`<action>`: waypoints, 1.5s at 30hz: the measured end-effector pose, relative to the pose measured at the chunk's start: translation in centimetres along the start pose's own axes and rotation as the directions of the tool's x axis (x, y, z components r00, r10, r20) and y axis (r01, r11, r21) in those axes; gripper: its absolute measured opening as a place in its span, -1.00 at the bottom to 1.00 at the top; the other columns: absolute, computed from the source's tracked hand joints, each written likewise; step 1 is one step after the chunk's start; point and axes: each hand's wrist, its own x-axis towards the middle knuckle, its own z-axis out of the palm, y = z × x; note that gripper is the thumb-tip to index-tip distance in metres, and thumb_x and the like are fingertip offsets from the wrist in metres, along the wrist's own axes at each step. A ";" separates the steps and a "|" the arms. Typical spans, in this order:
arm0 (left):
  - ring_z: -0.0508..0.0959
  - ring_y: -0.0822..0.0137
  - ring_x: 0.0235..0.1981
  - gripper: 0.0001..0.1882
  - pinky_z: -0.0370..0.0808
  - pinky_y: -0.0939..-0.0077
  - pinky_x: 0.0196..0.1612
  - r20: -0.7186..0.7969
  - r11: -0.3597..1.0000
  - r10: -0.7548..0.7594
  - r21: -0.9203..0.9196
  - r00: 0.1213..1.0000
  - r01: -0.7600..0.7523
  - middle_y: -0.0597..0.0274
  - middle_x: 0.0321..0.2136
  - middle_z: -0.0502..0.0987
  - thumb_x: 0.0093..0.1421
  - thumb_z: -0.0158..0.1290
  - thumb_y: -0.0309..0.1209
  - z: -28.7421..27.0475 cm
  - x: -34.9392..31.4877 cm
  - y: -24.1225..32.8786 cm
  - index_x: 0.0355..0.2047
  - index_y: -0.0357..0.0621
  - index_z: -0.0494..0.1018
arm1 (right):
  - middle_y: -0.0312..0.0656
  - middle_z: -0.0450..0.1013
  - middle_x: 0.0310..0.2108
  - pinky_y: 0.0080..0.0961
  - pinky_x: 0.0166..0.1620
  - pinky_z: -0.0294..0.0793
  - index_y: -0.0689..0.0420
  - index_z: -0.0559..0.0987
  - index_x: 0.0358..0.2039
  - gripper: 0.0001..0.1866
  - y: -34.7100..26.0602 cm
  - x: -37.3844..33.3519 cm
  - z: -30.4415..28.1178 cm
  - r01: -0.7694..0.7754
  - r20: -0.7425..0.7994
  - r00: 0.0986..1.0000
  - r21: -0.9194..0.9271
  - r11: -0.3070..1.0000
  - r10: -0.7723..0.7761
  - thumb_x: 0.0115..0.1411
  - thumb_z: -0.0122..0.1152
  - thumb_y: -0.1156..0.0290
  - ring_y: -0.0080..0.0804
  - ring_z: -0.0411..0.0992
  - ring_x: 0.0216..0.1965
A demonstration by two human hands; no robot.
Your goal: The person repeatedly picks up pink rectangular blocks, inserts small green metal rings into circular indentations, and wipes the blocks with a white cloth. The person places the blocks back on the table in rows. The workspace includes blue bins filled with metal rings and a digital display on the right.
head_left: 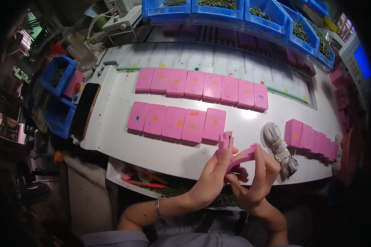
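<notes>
In front of my chest, both hands hold a pink rubber mould [244,156] with its two halves spread apart. My left hand [210,179] pinches the upright half, which shows a dark slit near its top. My right hand [257,177] grips the other half, bent and tilted, between thumb and fingers. Just beyond my hands lies a row of several pink moulds [175,123] marked with coloured dots. Farther back runs a longer row of similar moulds [202,86]. To the right of my right hand is a grey-and-white cloth bundle [279,148], tied round its middle.
More pink moulds [303,136] line up at the right of the white table [123,152]. Blue bins [266,22] with small green pieces hang along the back. A phone [90,109] lies at the left. Below the table edge, an open drawer holds a red tool [144,184] and green bits.
</notes>
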 end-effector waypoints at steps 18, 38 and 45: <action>0.43 0.42 -0.64 -0.34 0.36 0.61 -0.58 0.076 0.847 0.076 0.521 0.994 -0.104 0.11 -0.63 0.46 0.33 -0.53 -0.04 -1.6 -1.7 2.3 -0.29 -0.42 0.39 | -0.24 0.37 -0.62 -0.70 -0.58 0.34 0.28 0.43 -0.26 -0.88 -0.6 3.6 -0.4 -0.630 0.417 0.776 0.522 0.575 0.473 0.17 0.01 0.64 -0.62 0.35 -0.66; 0.44 0.38 -0.69 -0.38 0.36 0.60 -0.61 0.059 0.868 -0.131 0.488 0.990 0.086 0.04 -0.62 0.49 0.28 -0.53 -0.12 0.1 -1.5 5.6 -0.36 -0.43 0.40 | -0.23 0.36 -0.50 -0.72 -0.53 0.43 0.32 0.43 -0.43 -0.93 0.6 6.0 -3.4 -0.823 0.763 0.566 0.541 0.171 0.311 0.09 0.15 0.65 -0.60 0.44 -0.57; 0.45 0.36 -0.69 -0.36 0.39 0.58 -0.59 0.040 0.823 -0.141 0.560 0.989 0.094 0.01 -0.62 0.49 0.28 -0.57 -0.13 0.3 -1.6 5.9 -0.36 -0.43 0.40 | -0.24 0.32 -0.49 -0.71 -0.54 0.40 0.30 0.45 -0.44 -0.91 0.6 6.5 -3.4 -0.661 0.664 0.717 0.550 0.510 0.213 0.05 0.19 0.67 -0.60 0.42 -0.59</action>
